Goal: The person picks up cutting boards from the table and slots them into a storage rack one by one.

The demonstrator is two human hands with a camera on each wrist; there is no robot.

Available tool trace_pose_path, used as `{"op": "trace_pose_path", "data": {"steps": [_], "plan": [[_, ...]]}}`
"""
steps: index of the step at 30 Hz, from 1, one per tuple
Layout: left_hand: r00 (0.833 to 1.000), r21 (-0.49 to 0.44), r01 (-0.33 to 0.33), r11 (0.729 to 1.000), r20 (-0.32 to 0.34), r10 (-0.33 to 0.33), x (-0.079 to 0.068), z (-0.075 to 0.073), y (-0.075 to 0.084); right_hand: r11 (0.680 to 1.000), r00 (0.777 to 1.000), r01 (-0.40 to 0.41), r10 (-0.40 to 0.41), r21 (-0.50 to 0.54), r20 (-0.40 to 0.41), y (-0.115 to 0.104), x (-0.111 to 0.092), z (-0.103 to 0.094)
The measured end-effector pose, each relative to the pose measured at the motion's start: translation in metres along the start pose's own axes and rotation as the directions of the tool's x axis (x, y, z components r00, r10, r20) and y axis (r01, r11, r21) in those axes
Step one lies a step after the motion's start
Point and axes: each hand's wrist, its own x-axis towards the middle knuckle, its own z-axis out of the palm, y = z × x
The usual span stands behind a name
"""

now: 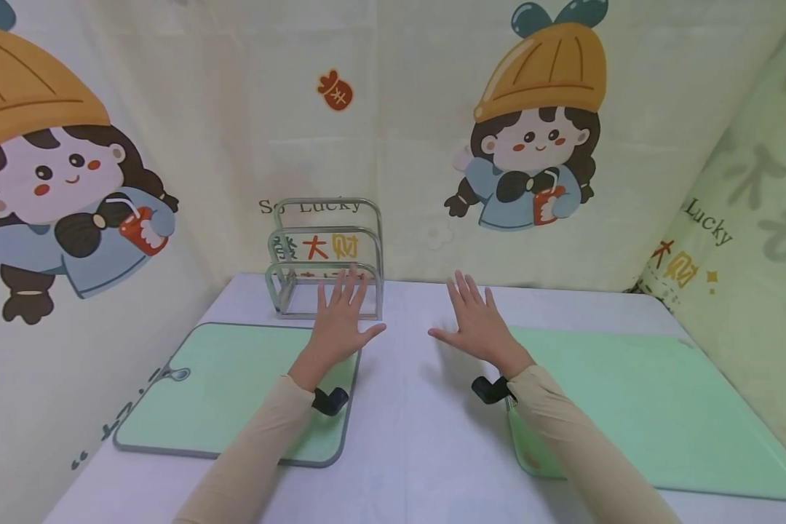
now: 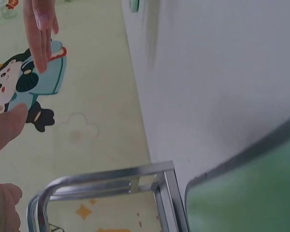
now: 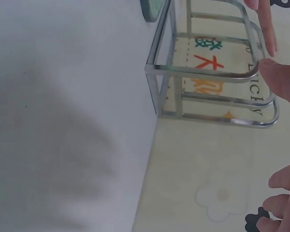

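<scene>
My left hand (image 1: 338,320) is held in the air with fingers spread and straight, over the far right corner of a pale green cutting board (image 1: 229,393) with a grey rim. Behind its fingertips stands a silver metal rack (image 1: 327,230) with several upright loops. My right hand (image 1: 478,324) hovers opposite, fingers likewise extended, beside the near-left part of a larger green board (image 1: 642,407). Neither hand holds anything, and a gap separates them. In the left wrist view, the rack (image 2: 111,175) appears below the thumb; the right wrist view shows the rack (image 3: 208,72) too.
Both boards lie flat on a white table (image 1: 406,422), with a strip of tabletop between them. A small grey ring (image 1: 180,374) is at the left board's left edge. Cartoon-printed cloth (image 1: 419,145) walls in the back and sides.
</scene>
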Motion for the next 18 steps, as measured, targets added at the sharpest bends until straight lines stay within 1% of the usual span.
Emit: {"op": "trace_pose_path", "data": {"steps": [5, 7, 9, 14, 18], "plan": [[1.000, -0.028, 0.014, 1.000, -0.027, -0.015, 0.001, -0.006, -0.015, 1.000, 1.000, 0.009, -0.009, 0.004, 0.006, -0.006, 0.007, -0.005], [0.999, -0.045, 0.028, 0.999, -0.026, -0.029, 0.000, -0.010, -0.021, 1.000, 1.000, 0.015, -0.015, 0.010, 0.005, -0.008, 0.010, -0.007], [0.999, -0.040, 0.039, 0.998, -0.034, -0.040, 0.001, -0.011, -0.028, 1.000, 1.000, 0.019, -0.019, 0.013, 0.008, -0.010, 0.013, -0.007], [0.996, -0.047, 0.073, 0.996, -0.045, -0.075, 0.002, -0.012, -0.046, 0.999, 0.999, 0.032, -0.032, 0.005, 0.007, -0.013, 0.022, -0.009], [0.993, -0.095, 0.090, 0.991, -0.071, -0.097, 0.003, -0.014, -0.059, 0.999, 0.999, 0.046, -0.046, 0.018, -0.011, -0.017, 0.032, -0.008]]}}
